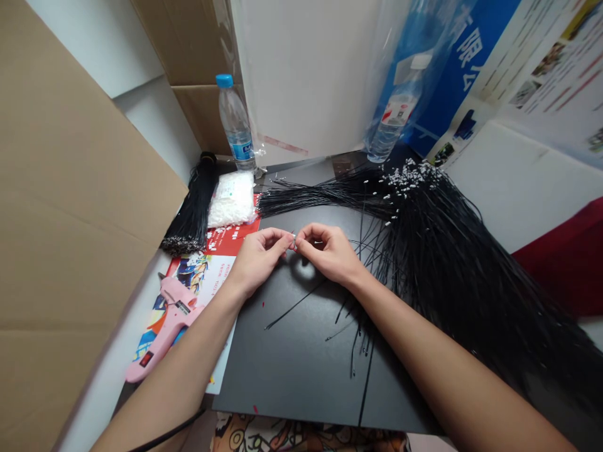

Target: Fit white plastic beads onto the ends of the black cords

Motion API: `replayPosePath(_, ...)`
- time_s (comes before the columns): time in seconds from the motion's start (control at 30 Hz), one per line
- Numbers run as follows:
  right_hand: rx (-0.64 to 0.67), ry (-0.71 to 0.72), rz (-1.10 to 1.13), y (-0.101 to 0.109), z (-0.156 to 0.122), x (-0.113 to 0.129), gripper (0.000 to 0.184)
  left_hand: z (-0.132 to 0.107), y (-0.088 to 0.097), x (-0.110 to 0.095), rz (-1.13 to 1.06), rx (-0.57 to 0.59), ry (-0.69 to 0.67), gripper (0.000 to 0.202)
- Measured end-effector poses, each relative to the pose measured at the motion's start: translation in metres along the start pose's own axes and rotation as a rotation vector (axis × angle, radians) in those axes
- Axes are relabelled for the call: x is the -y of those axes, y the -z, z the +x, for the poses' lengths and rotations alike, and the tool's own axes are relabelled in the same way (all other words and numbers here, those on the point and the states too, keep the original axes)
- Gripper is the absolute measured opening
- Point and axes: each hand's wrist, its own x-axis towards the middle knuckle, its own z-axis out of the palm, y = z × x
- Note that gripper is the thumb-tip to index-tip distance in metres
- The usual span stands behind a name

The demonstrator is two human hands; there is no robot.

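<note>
Blue banner (452, 81) reads 限公; left hand (257, 260) and right hand (327, 254) pinch one tiny metal bit (293, 242).

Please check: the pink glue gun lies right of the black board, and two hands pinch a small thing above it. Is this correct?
No: the head view shows the pink glue gun left of the black board, not right. The rest stands: the left hand and right hand pinch a small thing above it.
</note>
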Motion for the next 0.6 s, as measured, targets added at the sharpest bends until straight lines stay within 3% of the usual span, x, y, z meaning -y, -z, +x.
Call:
replayPosePath(0.4, -0.019, 0.063, -0.155, -0.0003, -0.0014, 0.0008, 0.018, -0.0029, -0.0076, 0.0012, 0.071, -0.093, -0.091, 0.037)
replayPosePath(0.6, -0.025, 0.084, -0.108, -0.0015, -0.0018, 0.0001, 0.020, -0.0037, -0.0087, -0.0012, -0.014, -0.092, -0.053, 0.037)
